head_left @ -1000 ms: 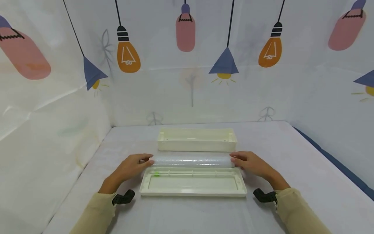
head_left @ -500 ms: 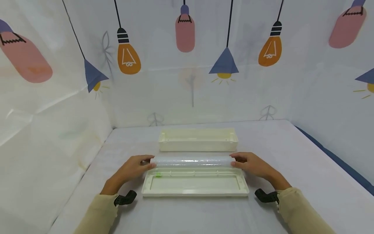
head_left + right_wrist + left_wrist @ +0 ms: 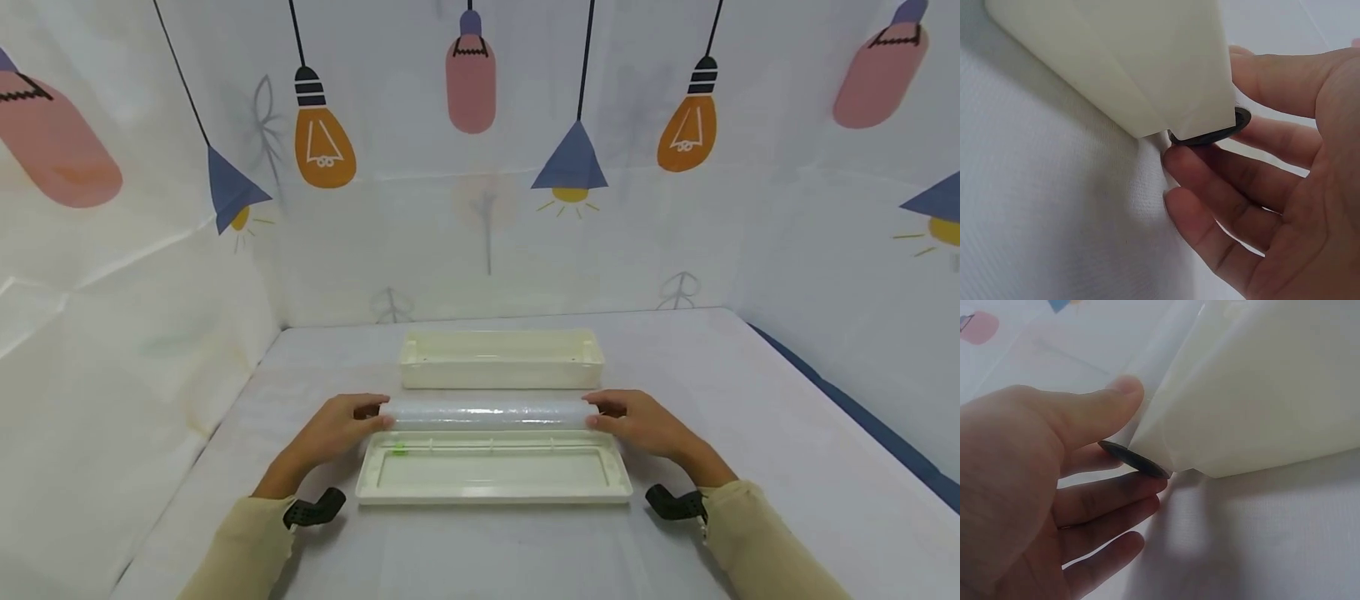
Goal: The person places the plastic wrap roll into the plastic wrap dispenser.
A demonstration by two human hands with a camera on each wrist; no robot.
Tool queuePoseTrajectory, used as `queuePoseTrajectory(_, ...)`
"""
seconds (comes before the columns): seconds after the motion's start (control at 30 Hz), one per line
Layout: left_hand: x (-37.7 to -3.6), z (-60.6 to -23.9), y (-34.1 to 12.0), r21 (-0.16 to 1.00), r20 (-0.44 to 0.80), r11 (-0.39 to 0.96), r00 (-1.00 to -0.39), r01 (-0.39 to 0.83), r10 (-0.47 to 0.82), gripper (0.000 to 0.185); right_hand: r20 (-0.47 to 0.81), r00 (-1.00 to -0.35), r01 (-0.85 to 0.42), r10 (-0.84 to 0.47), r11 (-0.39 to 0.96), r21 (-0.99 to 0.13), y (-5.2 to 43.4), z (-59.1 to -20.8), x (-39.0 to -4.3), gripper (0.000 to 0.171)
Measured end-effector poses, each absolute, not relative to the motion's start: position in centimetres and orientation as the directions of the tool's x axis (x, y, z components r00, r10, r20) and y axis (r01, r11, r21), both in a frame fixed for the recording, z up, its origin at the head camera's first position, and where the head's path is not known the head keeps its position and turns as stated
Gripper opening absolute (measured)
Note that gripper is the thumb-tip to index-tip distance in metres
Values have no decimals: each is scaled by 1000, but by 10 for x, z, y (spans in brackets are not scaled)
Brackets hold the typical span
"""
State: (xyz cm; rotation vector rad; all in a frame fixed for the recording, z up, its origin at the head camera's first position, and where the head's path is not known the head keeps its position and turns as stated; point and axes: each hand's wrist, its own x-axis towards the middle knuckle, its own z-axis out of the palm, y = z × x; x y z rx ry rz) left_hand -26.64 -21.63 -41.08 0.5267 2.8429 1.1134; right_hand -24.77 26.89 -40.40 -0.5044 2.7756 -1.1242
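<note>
A roll of clear plastic wrap (image 3: 487, 414) lies crosswise along the back edge of a shallow cream lid (image 3: 495, 472). My left hand (image 3: 335, 429) holds the roll's left end between thumb and fingers. At the other end, my right hand (image 3: 647, 425) grips the roll the same way. In the left wrist view a dark round end piece (image 3: 1135, 460) sits between the fingers, by the lid's corner. A similar dark end piece (image 3: 1213, 132) shows in the right wrist view, touched by the fingers.
Behind the roll stands a long open cream box (image 3: 502, 373) on the white-covered table (image 3: 495, 554). White sheets (image 3: 420, 242) printed with lamps enclose the back and sides. A small green mark (image 3: 399, 449) shows at the lid's back left.
</note>
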Motion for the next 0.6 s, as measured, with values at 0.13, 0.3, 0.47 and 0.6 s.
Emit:
queuePoseTrajectory(0.13,-266,-409,-215,675,85,677,-942,293,324,61,45,-936,-279,-348,659,-698,269,-402,-247,55)
queuePoseTrajectory(0.3,-264,-405,-214,686,91,669,-946,287,312,61,47,-932,-270,-360,601,-752,270,-400,-247,56)
queuePoseTrajectory(0.47,-262,-403,-213,690,92,675,-956,262,277,60,43,-932,-249,-360,550,-797,271,-397,-247,56)
queuePoseTrajectory(0.6,-259,-401,-212,707,96,665,-963,243,250,61,38,-933,-220,-357,486,-846,271,-395,-246,58)
